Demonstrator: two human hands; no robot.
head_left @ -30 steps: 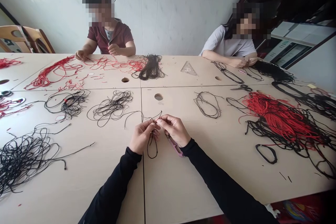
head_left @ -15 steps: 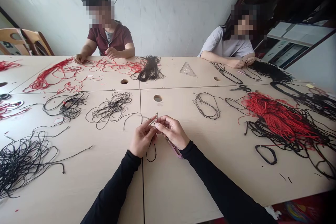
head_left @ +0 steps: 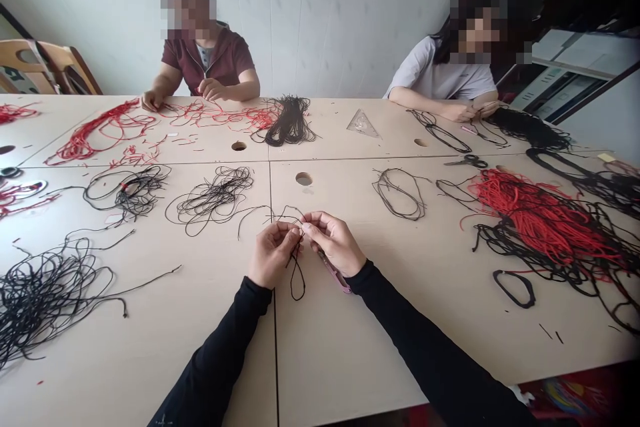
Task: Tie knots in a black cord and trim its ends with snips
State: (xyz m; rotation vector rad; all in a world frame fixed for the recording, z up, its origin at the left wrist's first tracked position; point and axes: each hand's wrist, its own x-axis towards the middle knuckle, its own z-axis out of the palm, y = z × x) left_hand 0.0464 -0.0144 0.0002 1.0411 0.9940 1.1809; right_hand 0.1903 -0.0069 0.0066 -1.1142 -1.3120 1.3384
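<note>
My left hand [head_left: 273, 255] and my right hand [head_left: 335, 243] meet at the fingertips over the seam of a pale wooden table [head_left: 150, 347]. Both pinch a thin black cord [head_left: 297, 278], which hangs below them in a narrow loop, while a loose end runs up and to the left. Pink-handled thread snips [head_left: 334, 273] lie along my right palm, their tips hidden under the fingers. Black sleeves cover both forearms.
Tangled black cords [head_left: 215, 197] lie near my hands, and a larger tangle [head_left: 45, 300] lies to the left. A red-and-black heap [head_left: 540, 217] fills the right side. Black-handled scissors [head_left: 467, 161], a clear set square [head_left: 363, 123] and two co-workers handling cords sit beyond.
My hands have shifted slightly up the picture, and my right hand has moved a little to the right. The black loop hangs at a slightly different angle, and the whole view has tilted slightly.
</note>
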